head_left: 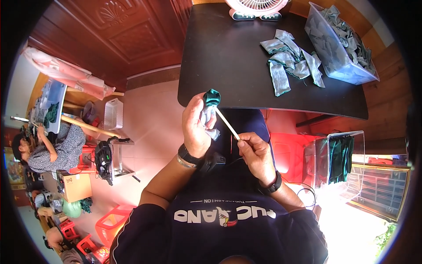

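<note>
"So, what is held?"
"A dark-green, velvety fabric piece with grey cloth below is held in the left hand, mid-frame. A thin, pale, rod-like stick is pinched by the right hand, its upper end at the fabric."
"And how far along?"
"Partway, apparently: green is shown above, grey below. Loose greyish strips are left on the black counter, upper right; dark-green strips, seemingly done, are hung in a clear plastic box, right."
</note>
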{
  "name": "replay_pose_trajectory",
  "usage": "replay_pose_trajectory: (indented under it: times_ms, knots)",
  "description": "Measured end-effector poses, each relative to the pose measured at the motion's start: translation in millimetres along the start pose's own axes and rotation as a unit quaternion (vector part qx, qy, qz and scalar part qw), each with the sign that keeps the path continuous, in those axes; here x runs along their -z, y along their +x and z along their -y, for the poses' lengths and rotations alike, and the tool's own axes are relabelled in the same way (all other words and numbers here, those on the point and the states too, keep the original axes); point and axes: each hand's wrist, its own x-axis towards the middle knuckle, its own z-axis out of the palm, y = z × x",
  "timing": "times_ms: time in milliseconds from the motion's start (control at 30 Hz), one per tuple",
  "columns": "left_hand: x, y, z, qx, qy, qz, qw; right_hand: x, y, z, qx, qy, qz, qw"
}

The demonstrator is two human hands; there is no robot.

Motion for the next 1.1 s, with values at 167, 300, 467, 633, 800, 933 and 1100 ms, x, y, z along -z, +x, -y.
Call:
replay_pose_trajectory:
  times_ms: [167,300,467,633,800,933,1100]
  knots:
    - [-7,-2,1,-0.003,0.007,-0.011,1.0,1,1,0,-0.003,0.012,0.0,1.0]
    - [-7,-2,2,0.036,0.042,0.033,0.998,2,2,-1,-0.005,0.026,-0.001,1.0]
    - [-12,-6,5,0.035,0.1,0.095,0.99,0,2,-5,0.01,0.071,0.008,0.997]
    - [-21,-30,15,0.138,0.171,0.128,0.967,-3,5,-2,-0.004,0.136,-0.022,0.99]
    - [-4,-22,21,0.083,0.157,0.121,0.977,0,7,0,0.0,0.04,-0.011,0.999]
    - [-5,-13,15,0.068,0.092,0.09,0.989,0,7,1,0.035,-0.008,-0.005,0.999]
    - [-3,-5,8,0.008,0.008,0.05,0.999,2,2,4,-0.016,-0.025,0.023,0.999]
